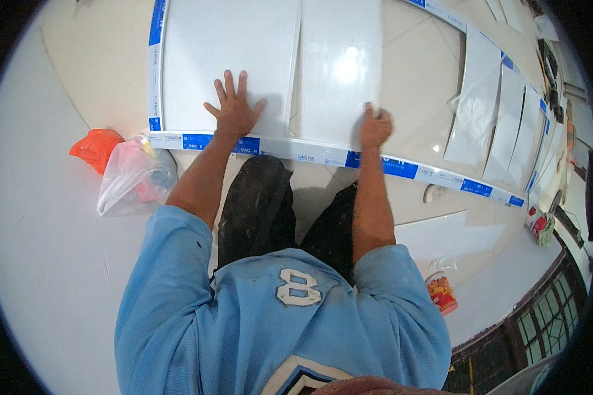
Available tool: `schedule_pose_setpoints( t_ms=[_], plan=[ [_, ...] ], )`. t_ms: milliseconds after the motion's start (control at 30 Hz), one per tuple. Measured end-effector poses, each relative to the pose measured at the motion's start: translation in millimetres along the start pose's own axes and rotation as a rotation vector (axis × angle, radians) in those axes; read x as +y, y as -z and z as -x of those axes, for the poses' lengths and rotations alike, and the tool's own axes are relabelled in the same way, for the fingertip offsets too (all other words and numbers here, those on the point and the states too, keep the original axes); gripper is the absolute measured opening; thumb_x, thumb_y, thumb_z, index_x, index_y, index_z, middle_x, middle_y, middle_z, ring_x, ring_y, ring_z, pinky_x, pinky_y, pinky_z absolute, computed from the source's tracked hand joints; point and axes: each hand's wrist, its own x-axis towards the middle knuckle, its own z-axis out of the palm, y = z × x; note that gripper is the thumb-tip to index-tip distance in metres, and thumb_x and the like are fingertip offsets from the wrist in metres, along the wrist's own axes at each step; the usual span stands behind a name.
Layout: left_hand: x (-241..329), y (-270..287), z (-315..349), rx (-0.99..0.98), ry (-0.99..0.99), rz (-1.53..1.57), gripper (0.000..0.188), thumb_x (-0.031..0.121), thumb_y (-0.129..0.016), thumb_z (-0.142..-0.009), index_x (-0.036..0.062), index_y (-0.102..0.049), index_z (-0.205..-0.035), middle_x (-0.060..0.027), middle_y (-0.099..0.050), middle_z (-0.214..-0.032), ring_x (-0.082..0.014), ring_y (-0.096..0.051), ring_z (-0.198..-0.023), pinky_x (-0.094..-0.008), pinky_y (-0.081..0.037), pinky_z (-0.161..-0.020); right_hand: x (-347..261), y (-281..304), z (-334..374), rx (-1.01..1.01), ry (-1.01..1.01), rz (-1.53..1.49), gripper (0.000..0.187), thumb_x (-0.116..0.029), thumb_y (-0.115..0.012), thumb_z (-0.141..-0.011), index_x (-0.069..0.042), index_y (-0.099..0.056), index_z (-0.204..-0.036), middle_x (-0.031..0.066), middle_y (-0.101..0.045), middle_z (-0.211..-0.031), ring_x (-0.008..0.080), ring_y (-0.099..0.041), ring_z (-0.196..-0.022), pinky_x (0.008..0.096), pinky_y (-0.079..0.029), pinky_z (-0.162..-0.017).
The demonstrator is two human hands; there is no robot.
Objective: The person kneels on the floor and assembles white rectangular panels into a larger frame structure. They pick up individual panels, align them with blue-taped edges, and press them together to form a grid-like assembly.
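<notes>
My left hand lies flat with its fingers spread on a wide white panel. To its right is a narrower white panel, and a thin gap runs between the two. At the right edge of this narrower panel, my right hand is closed with its fingers curled, seeming to pinch the edge; the thumb side is partly hidden. Both panels lie inside a long white frame covered in blue-and-white tape, which rests on the tiled floor just beyond my knees.
Several white strips lie in the frame's right part. An orange bag and a clear plastic bag sit at left. White offcuts, a red-orange tub and a red-and-green packet are at right, near a barred window.
</notes>
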Motion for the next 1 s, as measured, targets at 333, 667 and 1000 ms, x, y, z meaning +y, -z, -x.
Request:
schedule_pose_setpoints(
  t_ms=[333, 667, 1000],
  plan=[
    [16.5, 14.8, 1.7, -0.042, 0.048, -0.023, 0.107, 0.067, -0.064, -0.095, 0.0206, -0.006, -0.172, -0.0223, 0.007, -0.177, -0.0516, 0.003, -0.161, -0.0897, -0.013, -0.11, 104.9, 50.2, -61.2, -0.073, -0.21, -0.285, 0.044, -0.039, -0.076, -0.095, 0.004, -0.069, -0.104, 0.0199, -0.07, -0.094, 0.0334, -0.066, -0.086, 0.045, -0.052, -0.084],
    [113.7, -26.2, 6.4, 0.178, -0.46, 0.292, 0.079, 0.02, -0.075, -0.092, -0.0006, -0.039, -0.159, -0.0279, -0.041, -0.162, -0.0443, -0.036, -0.152, -0.0543, -0.028, -0.126, 119.5, 93.5, -87.7, -0.055, -0.071, 0.02, 0.04, -0.03, -0.079, -0.091, -0.005, -0.068, -0.119, 0.0201, -0.069, -0.105, 0.0409, -0.067, -0.1, 0.0508, -0.055, -0.089],
    [323.3, -21.5, 12.0, -0.419, -0.018, 1.465, 0.059, 0.008, -0.069, -0.097, -0.0062, -0.046, -0.15, -0.0209, -0.066, -0.134, -0.0299, -0.065, -0.12, -0.0416, -0.049, -0.108, 163.4, 74.7, -92.4, -0.061, -0.181, -0.245, 0.024, -0.015, -0.075, -0.092, 0.001, -0.072, -0.111, 0.016, -0.077, -0.096, 0.0262, -0.073, -0.088, 0.0385, -0.057, -0.083]
  ],
)
